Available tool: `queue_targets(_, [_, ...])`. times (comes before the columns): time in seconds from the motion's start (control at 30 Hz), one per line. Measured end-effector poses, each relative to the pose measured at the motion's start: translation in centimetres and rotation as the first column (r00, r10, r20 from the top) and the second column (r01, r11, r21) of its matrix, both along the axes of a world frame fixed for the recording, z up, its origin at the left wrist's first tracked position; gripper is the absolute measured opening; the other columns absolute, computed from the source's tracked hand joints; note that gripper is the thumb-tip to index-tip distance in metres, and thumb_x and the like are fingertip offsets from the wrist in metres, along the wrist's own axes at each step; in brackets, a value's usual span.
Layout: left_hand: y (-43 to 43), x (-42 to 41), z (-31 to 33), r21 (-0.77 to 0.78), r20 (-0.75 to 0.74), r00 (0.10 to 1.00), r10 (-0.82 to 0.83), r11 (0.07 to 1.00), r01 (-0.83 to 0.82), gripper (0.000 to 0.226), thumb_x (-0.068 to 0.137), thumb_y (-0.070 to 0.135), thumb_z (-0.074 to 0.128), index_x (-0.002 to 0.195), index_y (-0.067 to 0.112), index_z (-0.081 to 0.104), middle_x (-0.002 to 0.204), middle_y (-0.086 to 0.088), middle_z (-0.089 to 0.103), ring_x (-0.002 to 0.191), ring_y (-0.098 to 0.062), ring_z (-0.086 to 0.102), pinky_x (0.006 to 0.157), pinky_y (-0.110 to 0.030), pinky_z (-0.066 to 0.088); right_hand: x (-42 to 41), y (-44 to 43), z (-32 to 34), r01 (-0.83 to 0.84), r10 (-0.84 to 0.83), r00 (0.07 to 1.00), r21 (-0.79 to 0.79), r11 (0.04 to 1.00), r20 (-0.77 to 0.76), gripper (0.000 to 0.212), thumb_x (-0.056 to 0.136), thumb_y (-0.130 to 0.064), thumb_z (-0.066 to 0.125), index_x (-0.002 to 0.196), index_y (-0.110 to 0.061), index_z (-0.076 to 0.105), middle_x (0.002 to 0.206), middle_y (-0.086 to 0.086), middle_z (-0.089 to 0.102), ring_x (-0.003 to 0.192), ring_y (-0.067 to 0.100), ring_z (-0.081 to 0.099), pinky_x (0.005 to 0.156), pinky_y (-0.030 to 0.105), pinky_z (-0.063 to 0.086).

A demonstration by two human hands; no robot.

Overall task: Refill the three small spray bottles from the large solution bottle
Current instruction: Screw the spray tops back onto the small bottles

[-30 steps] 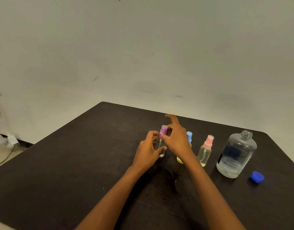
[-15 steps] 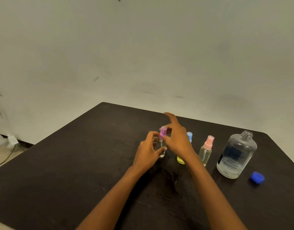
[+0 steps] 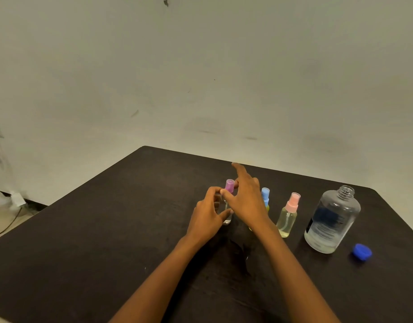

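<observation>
A small clear spray bottle with a purple top (image 3: pixel 229 185) stands on the dark table (image 3: pixel 107 241). My left hand (image 3: pixel 209 216) grips its body, and my right hand (image 3: pixel 244 198) pinches the purple top with thumb and a finger, the index finger pointing up. Behind my right hand is a blue-topped spray bottle (image 3: pixel 265 196), mostly hidden. To its right stands a pink-topped spray bottle (image 3: pixel 288 215) with yellowish liquid. The large clear solution bottle (image 3: pixel 332 220) stands uncapped at the right, with liquid low in it. Its blue cap (image 3: pixel 361 252) lies beside it.
A pale wall rises behind the table. The table's far right corner and right edge run close to the large bottle and cap. On the floor at far left lie a cable and white items (image 3: pixel 13 199).
My right hand has shifted slightly on the purple top; the bottles and my left hand stay where they were.
</observation>
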State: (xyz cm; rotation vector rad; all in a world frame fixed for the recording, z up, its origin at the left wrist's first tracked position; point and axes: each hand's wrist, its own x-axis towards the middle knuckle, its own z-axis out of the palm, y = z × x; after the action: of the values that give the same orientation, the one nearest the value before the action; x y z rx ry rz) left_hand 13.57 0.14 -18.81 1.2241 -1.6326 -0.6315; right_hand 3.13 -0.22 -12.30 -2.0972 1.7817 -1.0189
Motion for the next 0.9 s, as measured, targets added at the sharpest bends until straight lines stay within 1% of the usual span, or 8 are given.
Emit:
queue_targets(0.13, [0.02, -0.04, 0.06, 0.005, -0.005, 1.0, 0.001, 1.0, -0.001, 0.048, 0.078, 0.019, 0.073, 0.118, 0.018, 0.046, 0.117, -0.004, 0.064, 0.106, -0.016, 0.062, 0.092, -0.039, 0.053, -0.14, 0.08, 0.3, -0.067, 0.066, 0.997, 0.015, 0.998, 0.03, 0.073, 0.082, -0.01, 0.063, 0.141, -0.028, 0.023, 0.113, 0.005, 0.056, 0.1, 0.013, 0.047, 0.077, 0.024, 0.04])
queue_targets(0.3, [0.09, -0.02, 0.07, 0.01, -0.022, 1.0, 0.005, 1.0, -0.005, 0.048, 0.078, 0.019, 0.074, 0.118, 0.021, 0.047, 0.115, -0.002, 0.065, 0.105, -0.014, 0.062, 0.092, -0.039, 0.053, -0.18, 0.24, 0.22, -0.053, 0.053, 0.998, 0.0, 0.999, 0.027, 0.065, 0.084, -0.011, 0.061, 0.138, -0.025, 0.029, 0.108, 0.007, 0.058, 0.093, 0.012, 0.053, 0.079, 0.023, 0.04])
queue_targets(0.37, [0.11, -0.01, 0.07, 0.009, -0.02, 1.0, -0.001, 1.0, 0.001, 0.048, 0.078, 0.019, 0.074, 0.118, 0.021, 0.047, 0.115, -0.002, 0.064, 0.104, -0.014, 0.062, 0.091, -0.038, 0.053, -0.14, 0.37, 0.2, -0.04, 0.04, 0.999, -0.015, 0.999, 0.016, 0.059, 0.087, -0.016, 0.058, 0.138, -0.024, 0.029, 0.11, 0.006, 0.058, 0.096, 0.013, 0.054, 0.081, 0.022, 0.038])
queue_targets(0.43, [0.1, -0.01, 0.04, 0.004, -0.017, 1.0, -0.004, 1.0, 0.005, 0.047, 0.078, 0.019, 0.074, 0.117, 0.022, 0.047, 0.114, -0.001, 0.065, 0.104, -0.013, 0.063, 0.09, -0.038, 0.054, -0.14, 0.46, 0.19, -0.022, 0.022, 1.0, -0.01, 1.0, -0.006, 0.058, 0.089, -0.021, 0.057, 0.139, -0.024, 0.029, 0.119, 0.006, 0.056, 0.108, 0.016, 0.051, 0.085, 0.024, 0.038])
queue_targets(0.5, [0.13, -0.03, 0.07, 0.009, -0.014, 1.0, -0.003, 1.0, 0.003, 0.047, 0.079, 0.018, 0.073, 0.118, 0.021, 0.046, 0.115, -0.002, 0.064, 0.104, -0.013, 0.062, 0.091, -0.038, 0.054, -0.1, 0.5, 0.25, -0.018, 0.018, 0.999, -0.002, 1.0, -0.036, 0.062, 0.087, -0.02, 0.06, 0.139, -0.024, 0.027, 0.124, 0.005, 0.053, 0.116, 0.017, 0.046, 0.087, 0.024, 0.037])
queue_targets(0.6, [0.15, -0.05, 0.04, 0.01, -0.019, 1.0, 0.0, 1.0, 0.0, 0.047, 0.079, 0.018, 0.073, 0.118, 0.021, 0.046, 0.116, -0.002, 0.064, 0.106, -0.014, 0.062, 0.092, -0.038, 0.053, 0.01, 0.47, 0.35, -0.035, 0.035, 0.999, 0.015, 0.999, -0.029, 0.073, 0.082, -0.014, 0.064, 0.141, -0.027, 0.023, 0.123, 0.005, 0.052, 0.115, 0.018, 0.045, 0.087, 0.027, 0.04])
queue_targets(0.77, [0.18, 0.01, 0.13, 0.019, -0.039, 0.999, 0.003, 1.0, -0.002, 0.048, 0.078, 0.02, 0.074, 0.117, 0.022, 0.048, 0.116, -0.001, 0.064, 0.107, -0.013, 0.061, 0.094, -0.036, 0.052, -0.11, 0.09, 0.03, -0.049, 0.048, 0.997, 0.032, 0.998, 0.056, 0.067, 0.085, -0.01, 0.061, 0.14, -0.027, 0.027, 0.106, 0.009, 0.06, 0.089, 0.013, 0.053, 0.08, 0.026, 0.042])
queue_targets(0.9, [0.18, 0.01, 0.16, 0.019, -0.048, 0.999, -0.003, 1.0, 0.003, 0.048, 0.077, 0.02, 0.075, 0.117, 0.021, 0.048, 0.117, -0.002, 0.064, 0.108, -0.013, 0.061, 0.095, -0.036, 0.051, -0.19, -0.18, -0.21, -0.033, 0.031, 0.998, 0.032, 0.999, 0.063, 0.063, 0.086, -0.012, 0.06, 0.139, -0.025, 0.029, 0.105, 0.009, 0.06, 0.083, 0.011, 0.053, 0.078, 0.024, 0.042])
